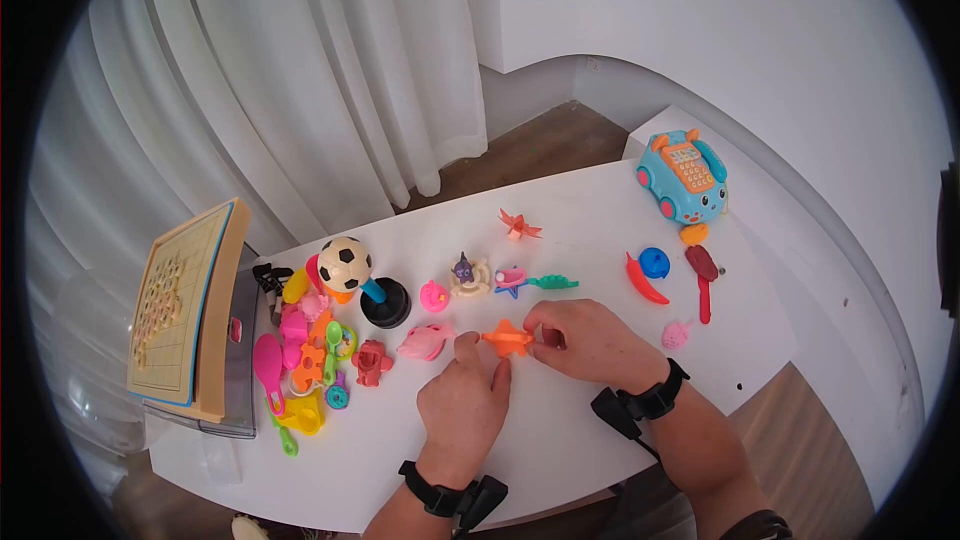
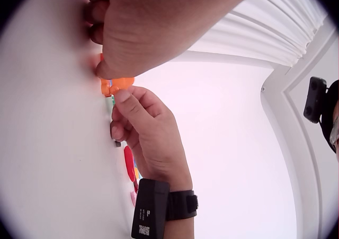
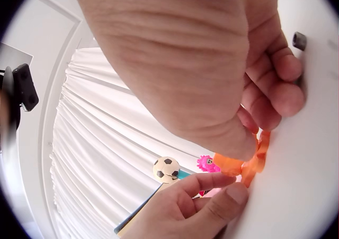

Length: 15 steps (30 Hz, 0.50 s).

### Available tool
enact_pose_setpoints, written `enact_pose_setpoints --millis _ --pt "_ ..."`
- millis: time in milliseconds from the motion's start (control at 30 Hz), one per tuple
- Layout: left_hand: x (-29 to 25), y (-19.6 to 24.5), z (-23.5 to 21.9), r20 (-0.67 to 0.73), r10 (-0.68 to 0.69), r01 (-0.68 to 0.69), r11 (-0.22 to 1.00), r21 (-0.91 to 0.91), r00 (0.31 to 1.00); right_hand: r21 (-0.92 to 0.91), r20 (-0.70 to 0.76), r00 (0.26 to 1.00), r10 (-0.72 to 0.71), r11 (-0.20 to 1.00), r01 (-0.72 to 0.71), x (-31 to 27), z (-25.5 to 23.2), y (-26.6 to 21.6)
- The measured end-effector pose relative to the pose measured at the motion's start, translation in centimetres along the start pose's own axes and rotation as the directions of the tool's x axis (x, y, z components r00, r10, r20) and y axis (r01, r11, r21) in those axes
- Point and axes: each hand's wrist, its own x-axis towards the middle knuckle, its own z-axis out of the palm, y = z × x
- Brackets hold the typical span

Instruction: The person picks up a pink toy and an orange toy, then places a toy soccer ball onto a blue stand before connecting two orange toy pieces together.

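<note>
An orange toy piece (image 1: 508, 338) with several rounded lobes is low over the white table, between two hands. From the near left, the left hand (image 1: 465, 410) pinches one end of it with thumb and index finger. Opposite, the right hand (image 1: 590, 342) pinches the other end, its thumb (image 2: 124, 98) on the orange surface in the left wrist view. Part of the piece is hidden behind the fingers in both wrist views. Just left of the left hand lies a pink toy (image 1: 426, 342); a green feather-shaped toy (image 1: 553, 282) is beyond the right hand.
Toy pieces are heaped at the left by a board game box (image 1: 190, 310) and a soccer ball on a stand (image 1: 386, 302). To the right are a red chili (image 1: 646, 280), a blue disc (image 1: 655, 262) and a red brush-like toy (image 1: 704, 285). A toy telephone (image 1: 686, 178) occupies the far corner.
</note>
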Motion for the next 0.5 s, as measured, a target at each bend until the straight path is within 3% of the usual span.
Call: enact_pose_setpoints --millis 500 --pt "-0.49 0.65 -0.01 -0.042 -0.015 0.012 0.999 -0.050 0.999 0.004 -0.016 1.000 -0.003 1.000 0.003 -0.01 0.01 -0.10"
